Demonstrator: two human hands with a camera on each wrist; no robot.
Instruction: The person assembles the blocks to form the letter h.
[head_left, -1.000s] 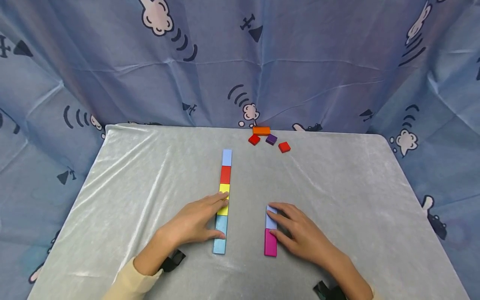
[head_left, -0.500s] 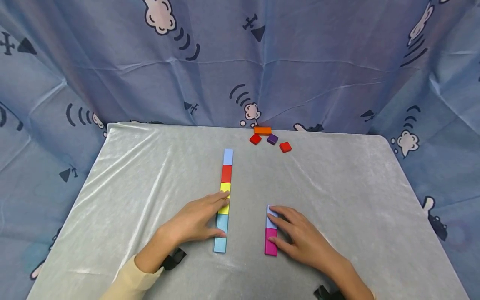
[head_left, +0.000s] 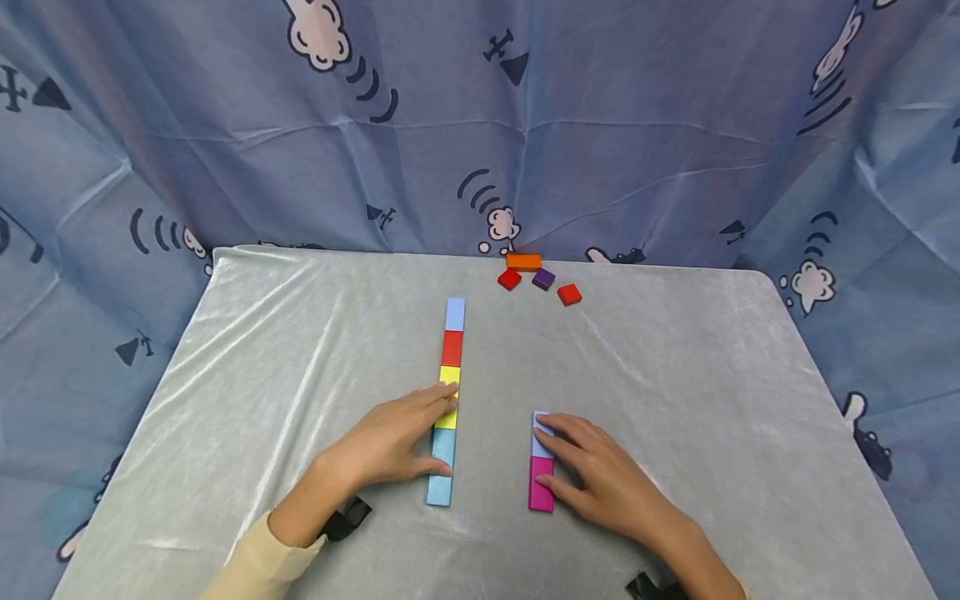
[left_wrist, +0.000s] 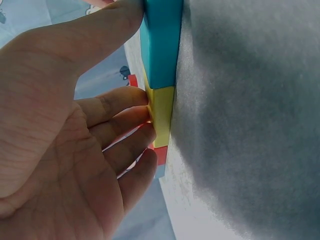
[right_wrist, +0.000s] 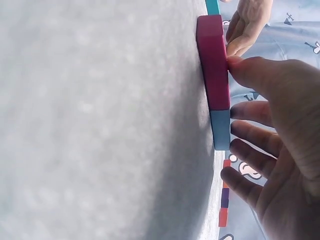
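Observation:
On the left lies a straight end-to-end row of flat blocks: light blue point(head_left: 455, 314) at the far end, then red point(head_left: 452, 348), yellow point(head_left: 450, 375) and turquoise point(head_left: 439, 492) at the near end. My left hand point(head_left: 390, 440) rests its fingertips on the yellow part and its thumb on the turquoise, fingers relaxed. To the right is a shorter row, a periwinkle block point(head_left: 541, 447) ahead of a magenta block point(head_left: 540, 496). My right hand point(head_left: 596, 467) touches their tops with loosely spread fingers, thumb point(right_wrist: 245, 67) on the magenta one.
Near the table's far edge lie an orange block point(head_left: 523, 262), a purple block point(head_left: 543, 279), and two red blocks, one to the left point(head_left: 509, 279) and one to the right point(head_left: 569, 294). Pale cloth point(head_left: 675, 358) covers the table, and a blue patterned curtain point(head_left: 622, 125) hangs round it.
The right hand's fingertips have shifted slightly toward me along the short row. The left hand and all the blocks stay where they were.

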